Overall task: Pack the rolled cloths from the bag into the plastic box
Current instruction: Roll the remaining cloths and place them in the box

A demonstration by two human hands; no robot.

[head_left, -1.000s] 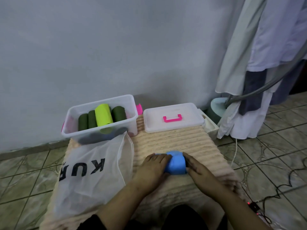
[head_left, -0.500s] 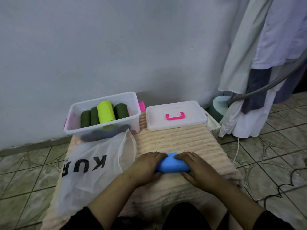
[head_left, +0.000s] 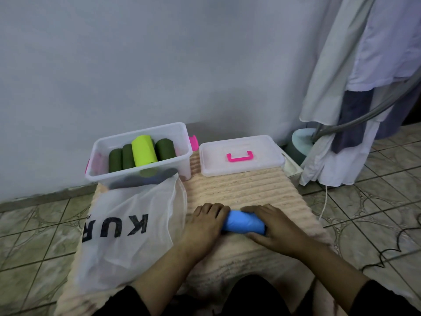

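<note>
A blue rolled cloth [head_left: 245, 223] lies sideways on the ribbed beige mat [head_left: 239, 190]. My left hand [head_left: 205, 224] curls over its left end. My right hand [head_left: 271, 226] wraps its right end, fingers over the top and thumb in front. The clear plastic box [head_left: 182, 142] stands at the back left and holds three dark green rolls [head_left: 164, 148] and a lime green roll [head_left: 144, 150]. The white mesh bag [head_left: 129, 226], printed with black letters, lies flat in front of the box.
The box's lid [head_left: 241, 156] with a pink handle lies to the right of the box. Hanging clothes [head_left: 364, 87] and a stand base [head_left: 300, 142] fill the right side. Cables [head_left: 398, 238] run over the tiled floor. A grey wall stands behind.
The blue cloth has become a longer, flatter roll lying sideways. Both hands have closed in over its ends.
</note>
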